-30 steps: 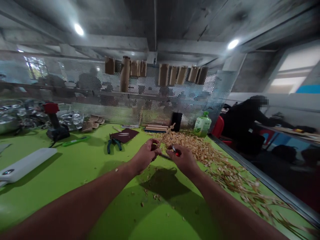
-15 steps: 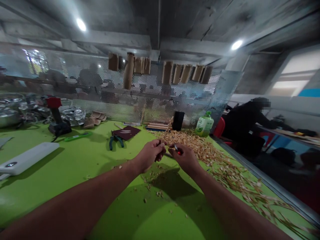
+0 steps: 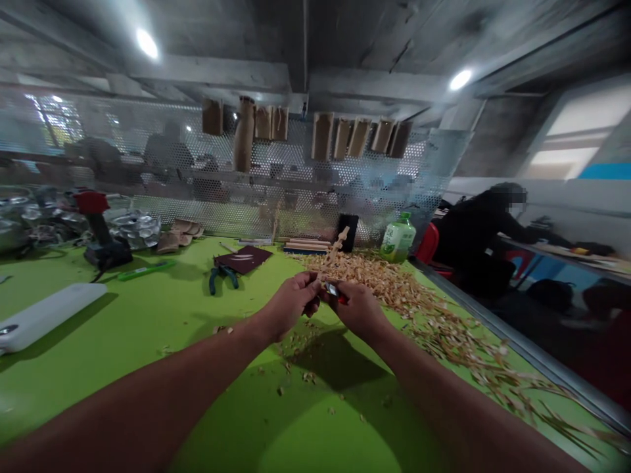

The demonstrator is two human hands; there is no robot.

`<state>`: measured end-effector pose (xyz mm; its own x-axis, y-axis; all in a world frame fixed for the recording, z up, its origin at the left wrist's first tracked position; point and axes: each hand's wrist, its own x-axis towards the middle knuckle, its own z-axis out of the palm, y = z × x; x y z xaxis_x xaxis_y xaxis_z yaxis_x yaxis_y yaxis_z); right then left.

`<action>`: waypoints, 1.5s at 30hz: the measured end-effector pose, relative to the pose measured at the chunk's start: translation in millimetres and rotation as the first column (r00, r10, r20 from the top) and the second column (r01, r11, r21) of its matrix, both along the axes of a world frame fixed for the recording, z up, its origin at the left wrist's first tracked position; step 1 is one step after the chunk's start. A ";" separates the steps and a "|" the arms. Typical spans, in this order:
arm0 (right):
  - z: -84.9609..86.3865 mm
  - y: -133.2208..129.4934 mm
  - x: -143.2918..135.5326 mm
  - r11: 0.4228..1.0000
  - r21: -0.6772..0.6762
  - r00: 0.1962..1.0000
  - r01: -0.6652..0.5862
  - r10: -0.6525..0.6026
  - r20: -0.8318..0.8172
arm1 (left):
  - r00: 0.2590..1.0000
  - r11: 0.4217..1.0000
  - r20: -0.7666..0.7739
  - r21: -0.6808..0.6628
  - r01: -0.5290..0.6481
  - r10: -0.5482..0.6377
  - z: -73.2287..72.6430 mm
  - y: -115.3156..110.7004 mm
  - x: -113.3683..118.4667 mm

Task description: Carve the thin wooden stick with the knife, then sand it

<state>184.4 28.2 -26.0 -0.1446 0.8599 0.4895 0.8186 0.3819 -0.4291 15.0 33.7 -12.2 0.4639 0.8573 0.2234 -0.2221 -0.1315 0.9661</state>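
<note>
Over the green table, my left hand is closed around the lower end of a thin carved wooden stick, which slants up and away with a notched, pointed tip. My right hand grips a small carving knife; its blade catches the light and a bit of red handle shows. The two hands meet at the fingertips, the blade lying against or very near the stick; exact contact is hidden by the fingers. Behind them spreads a heap of wood shavings, and small chips are scattered below.
Pliers and a dark red sandpaper sheet lie left of my hands. Further left are a green cutter, a cordless drill and a white lamp-like bar. A bottle stands behind; a person sits at right.
My hands have drawn together and the knife blade has turned into plainer view. The carved stick now stands out more clearly above them. The whole view has shifted slightly.
</note>
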 end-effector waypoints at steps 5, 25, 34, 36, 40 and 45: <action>2.8 -3.6 -1.9 1.000 -0.005 0.999 0.030 -0.030 0.022 | 0.996 0.998 -0.086 0.065 -0.002 0.007 0.6 -0.7 -1.2; 6.7 -12.0 -4.0 0.997 0.054 0.989 0.057 -0.064 0.135 | 0.913 0.880 -0.346 0.474 -0.030 0.218 6.1 -4.7 -3.8; 12.5 -16.4 -11.9 0.994 -0.042 0.986 0.102 -0.095 0.136 | 0.855 0.847 -0.409 0.527 -0.062 0.317 3.6 -8.6 -3.6; 10.3 -16.1 -11.9 0.998 -0.008 0.991 0.055 -0.054 0.122 | 0.836 0.830 -0.417 0.552 -0.079 0.357 2.6 -6.9 -4.4; 5.9 -15.5 -11.6 0.999 0.016 0.998 -0.043 0.042 0.052 | 0.837 0.808 -0.403 0.584 -0.077 0.371 1.8 -1.7 -6.5; 5.4 -16.5 -11.1 0.997 0.023 0.997 -0.076 0.075 0.020 | 0.830 0.791 -0.418 0.610 -0.045 0.370 2.2 -0.1 -7.4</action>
